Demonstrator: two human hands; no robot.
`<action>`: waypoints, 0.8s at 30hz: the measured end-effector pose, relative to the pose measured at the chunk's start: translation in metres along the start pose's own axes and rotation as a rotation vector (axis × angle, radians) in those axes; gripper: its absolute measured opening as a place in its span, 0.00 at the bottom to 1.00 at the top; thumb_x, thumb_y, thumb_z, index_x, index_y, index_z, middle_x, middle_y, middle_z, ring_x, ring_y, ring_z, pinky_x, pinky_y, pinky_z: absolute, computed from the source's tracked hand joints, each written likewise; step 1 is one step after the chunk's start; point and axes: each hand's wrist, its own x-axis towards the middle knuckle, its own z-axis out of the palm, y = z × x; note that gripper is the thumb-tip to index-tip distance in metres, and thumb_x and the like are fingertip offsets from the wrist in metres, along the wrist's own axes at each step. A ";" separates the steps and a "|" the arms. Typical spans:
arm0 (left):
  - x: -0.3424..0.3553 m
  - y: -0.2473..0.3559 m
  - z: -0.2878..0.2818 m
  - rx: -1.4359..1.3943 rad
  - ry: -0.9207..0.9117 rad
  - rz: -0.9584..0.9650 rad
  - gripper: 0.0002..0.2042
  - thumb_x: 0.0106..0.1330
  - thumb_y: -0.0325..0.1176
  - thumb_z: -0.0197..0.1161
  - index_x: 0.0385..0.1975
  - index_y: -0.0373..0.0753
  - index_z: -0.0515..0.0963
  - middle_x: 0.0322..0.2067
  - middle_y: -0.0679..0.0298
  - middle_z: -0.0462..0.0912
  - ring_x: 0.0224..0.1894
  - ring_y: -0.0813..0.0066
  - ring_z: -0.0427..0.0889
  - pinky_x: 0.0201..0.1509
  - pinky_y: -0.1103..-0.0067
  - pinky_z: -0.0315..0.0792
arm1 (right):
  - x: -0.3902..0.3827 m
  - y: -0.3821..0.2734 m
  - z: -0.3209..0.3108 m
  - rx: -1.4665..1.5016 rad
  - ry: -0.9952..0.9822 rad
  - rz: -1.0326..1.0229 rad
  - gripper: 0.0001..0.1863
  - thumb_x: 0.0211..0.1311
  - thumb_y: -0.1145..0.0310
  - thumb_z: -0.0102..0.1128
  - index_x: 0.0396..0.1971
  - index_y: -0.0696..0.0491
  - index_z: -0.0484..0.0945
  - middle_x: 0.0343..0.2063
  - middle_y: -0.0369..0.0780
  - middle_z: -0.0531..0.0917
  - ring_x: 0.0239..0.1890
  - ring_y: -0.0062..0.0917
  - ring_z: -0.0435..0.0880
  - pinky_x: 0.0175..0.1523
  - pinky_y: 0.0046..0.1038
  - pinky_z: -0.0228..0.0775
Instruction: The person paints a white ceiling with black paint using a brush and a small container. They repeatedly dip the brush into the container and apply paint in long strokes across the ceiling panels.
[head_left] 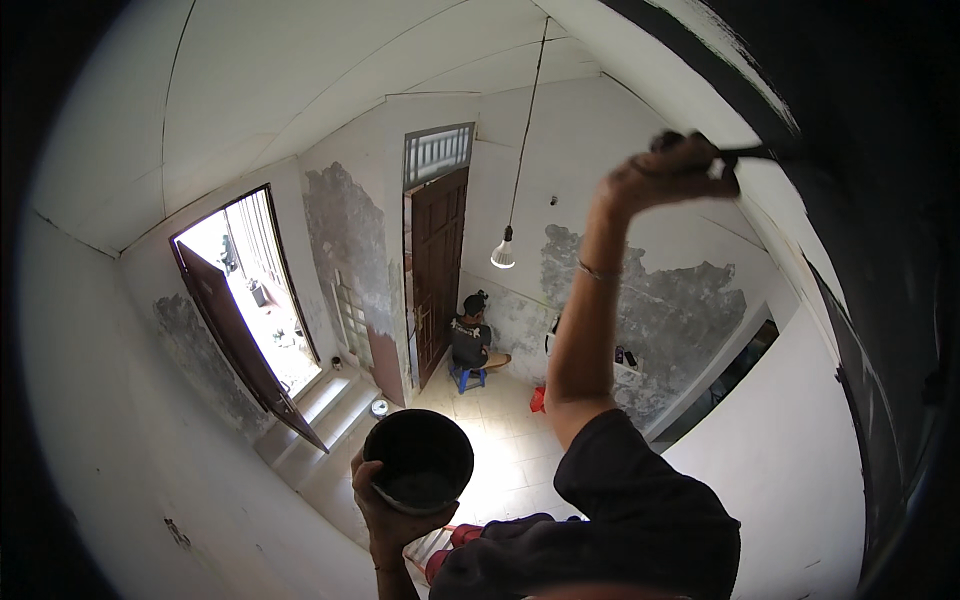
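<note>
My left hand [400, 520] grips a round black bucket [418, 445] from the side and below, holding it low in front of me. Its mouth faces up, and something dark grey shows at the bottom. My raised right hand [672, 170], blurred by motion, is closed around a dark hand tool with a thin neck [750, 153]. The tool reaches to the dark band [850, 110] high on the right wall, and its head is lost against that dark surface. Streaky white patches mark the band's upper edge.
A bulb [503, 252] hangs on a long cord from the ceiling. Well below, another person [469, 335] sits on a blue stool by a brown door [440, 270]. An open door [235, 330] stands above steps at left. Under me are orange ladder rungs [432, 545].
</note>
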 end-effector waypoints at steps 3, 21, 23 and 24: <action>0.002 0.002 0.002 -0.036 0.008 0.002 0.57 0.33 0.44 0.92 0.66 0.54 0.58 0.61 0.47 0.72 0.63 0.45 0.77 0.62 0.54 0.77 | -0.025 -0.020 0.037 0.307 -0.161 0.230 0.19 0.85 0.58 0.39 0.52 0.61 0.55 0.36 0.44 0.70 0.33 0.22 0.72 0.34 0.22 0.67; 0.002 0.006 -0.002 -0.014 -0.028 0.048 0.63 0.33 0.43 0.93 0.69 0.53 0.52 0.66 0.48 0.68 0.68 0.48 0.73 0.69 0.55 0.73 | -0.049 -0.047 0.097 0.323 -0.212 0.158 0.10 0.83 0.69 0.43 0.42 0.57 0.55 0.26 0.40 0.65 0.24 0.25 0.65 0.28 0.30 0.58; 0.004 0.007 -0.002 -0.018 -0.029 0.049 0.62 0.33 0.43 0.93 0.69 0.53 0.52 0.66 0.48 0.68 0.68 0.48 0.73 0.69 0.56 0.73 | -0.067 -0.053 0.090 0.336 -0.314 0.239 0.12 0.84 0.67 0.39 0.47 0.61 0.55 0.31 0.42 0.67 0.28 0.26 0.67 0.32 0.31 0.61; 0.004 0.007 -0.003 -0.024 -0.031 0.054 0.62 0.33 0.43 0.93 0.69 0.53 0.53 0.66 0.48 0.68 0.68 0.49 0.73 0.68 0.56 0.73 | -0.073 -0.053 0.085 0.310 -0.276 0.212 0.13 0.84 0.66 0.38 0.49 0.61 0.55 0.33 0.42 0.67 0.29 0.23 0.66 0.33 0.27 0.61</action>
